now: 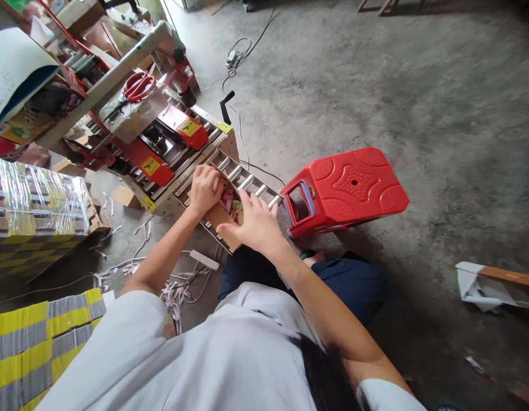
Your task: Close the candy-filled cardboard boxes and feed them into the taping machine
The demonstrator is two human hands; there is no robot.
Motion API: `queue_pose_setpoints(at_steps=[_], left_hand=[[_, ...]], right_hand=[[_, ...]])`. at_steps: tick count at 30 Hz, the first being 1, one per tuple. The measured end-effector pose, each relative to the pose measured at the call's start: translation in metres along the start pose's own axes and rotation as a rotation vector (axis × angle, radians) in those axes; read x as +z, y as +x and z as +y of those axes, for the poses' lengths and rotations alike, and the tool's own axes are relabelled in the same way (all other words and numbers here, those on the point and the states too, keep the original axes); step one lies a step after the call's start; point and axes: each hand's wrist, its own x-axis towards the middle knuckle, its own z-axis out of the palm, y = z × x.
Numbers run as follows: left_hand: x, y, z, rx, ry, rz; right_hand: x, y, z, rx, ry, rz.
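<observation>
Rough grey concrete floor (376, 85) runs under everything, with cables and paper scraps strewn across it. Far left, a shrink-wrapped stack of packs (33, 205) sits above yellow-and-grey striped cartons (28, 342). Next comes the carton-sealing machine (161, 142) with its red guards, red scissors (138, 87) lying on its frame, and a roller conveyor (247, 180) running out towards the person.

On those rollers lies a small brown cardboard box (219, 220), its top open; coloured packets show inside, though how many I cannot tell. Left hand (205, 188) is curled over the far flap, fingers closed down on the box's edge. Right hand (253, 224) lies flat, fingers spread wide and pressing on the near side of the box, holding nothing.

Done well, folding would probably mean keeping the contents tucked below the rim, pressing both flaps level so the seam meets squarely, and keeping fingertips clear of the gaps between rollers.

Right of the box, a red plastic stool (345, 188) lies tipped on its side just beside the conveyor's end, and crumpled paper (483, 285) lies further right.
</observation>
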Motion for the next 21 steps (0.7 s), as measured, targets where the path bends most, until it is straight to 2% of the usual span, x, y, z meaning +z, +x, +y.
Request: queue_pose_setpoints(at_steps=[2, 3, 4, 6, 8, 11, 13, 16, 18, 21], left_hand=[[0.004, 0.001, -0.009, -0.21, -0.024, 0.264], [0.005, 0.002, -0.011, -0.284, -0.029, 0.357], [0.004, 0.002, -0.011, -0.322, -0.029, 0.413], [-0.001, -0.006, -0.003, -0.298, -0.028, 0.423], [-0.009, -0.023, 0.016, -0.188, -0.06, 0.302], [-0.015, -0.055, 0.046, 0.102, -0.168, -0.088], [-0.014, -0.07, 0.056, 0.252, -0.173, -0.289], [-0.008, -0.077, 0.06, 0.315, -0.066, -0.408], [-0.006, -0.077, 0.064, 0.33, 0.008, -0.455], [-0.005, -0.078, 0.073, 0.315, 0.084, -0.458]], right_hand=[[0.014, -0.011, -0.008, 0.01, -0.083, -0.013], [0.021, -0.016, -0.009, 0.006, -0.119, -0.009], [0.028, -0.02, -0.009, -0.001, -0.147, 0.005], [0.041, -0.025, -0.007, -0.012, -0.165, 0.057], [0.048, -0.025, -0.002, -0.024, -0.142, 0.093], [0.049, -0.019, 0.008, -0.039, -0.076, 0.09], [0.041, -0.015, 0.024, -0.096, 0.061, 0.021], [0.017, -0.016, 0.06, -0.142, 0.473, -0.078], [0.001, -0.023, 0.087, -0.054, 0.706, -0.019], [-0.009, -0.036, 0.119, 0.115, 0.775, 0.108]])
